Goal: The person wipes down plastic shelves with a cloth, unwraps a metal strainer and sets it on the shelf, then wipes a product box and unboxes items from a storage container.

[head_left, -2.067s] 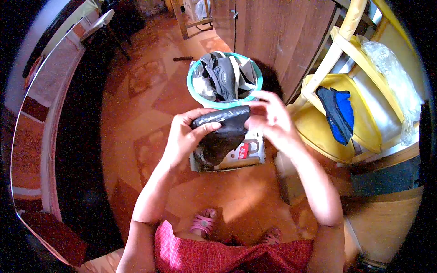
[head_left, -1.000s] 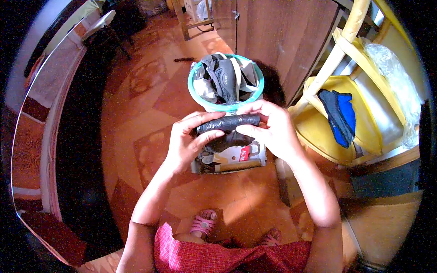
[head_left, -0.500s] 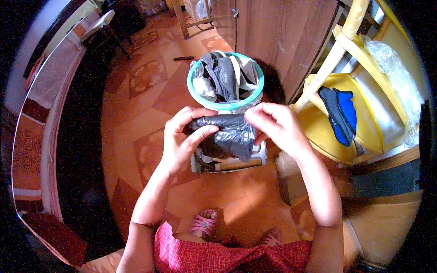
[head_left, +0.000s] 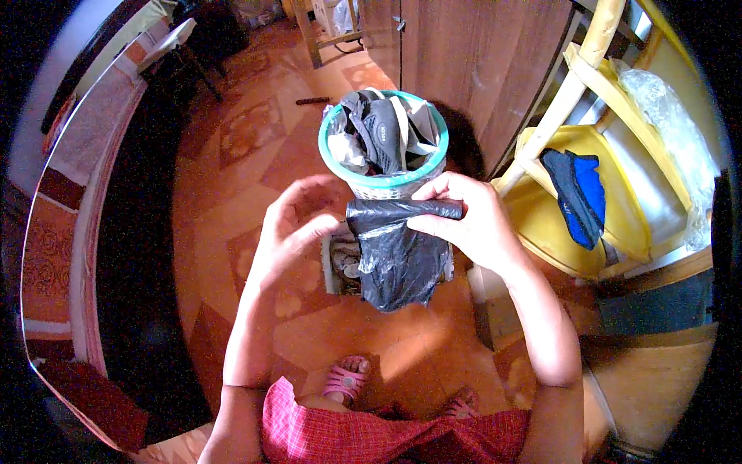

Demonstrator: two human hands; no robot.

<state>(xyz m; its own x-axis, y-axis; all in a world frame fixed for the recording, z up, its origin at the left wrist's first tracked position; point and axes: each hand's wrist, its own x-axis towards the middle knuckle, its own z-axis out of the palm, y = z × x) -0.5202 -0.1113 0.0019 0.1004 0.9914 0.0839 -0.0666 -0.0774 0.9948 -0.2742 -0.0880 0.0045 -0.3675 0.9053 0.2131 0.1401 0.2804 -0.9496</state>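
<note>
A roll of black plastic bags [head_left: 398, 255] hangs in front of me, its rolled top level and a loose crinkled flap drooping below. My right hand [head_left: 464, 216] pinches the right end of the roll between thumb and fingers. To the left of the roll, my left hand [head_left: 297, 220] is apart from it, thumb and fingers spread with a gap between them. Just beyond stands a turquoise-rimmed basket [head_left: 331, 158] holding a dark grey shoe [head_left: 382, 131] and crumpled material. Behind the bags, an open box [head_left: 340, 271] with items inside is partly hidden.
At right, a yellow chair [head_left: 533, 240] bears a blue and dark grey cloth item [head_left: 576, 197]. Behind the basket rises a brown wooden cabinet [head_left: 471, 62]. A small dark stick-like object [head_left: 311, 100] lies on the tiled floor [head_left: 232, 224]. My feet in pink sandals [head_left: 345, 380] are below.
My left hand has let go of the roll and moved left. The right hand now grips the roll's end, and the black plastic flap hangs lower.
</note>
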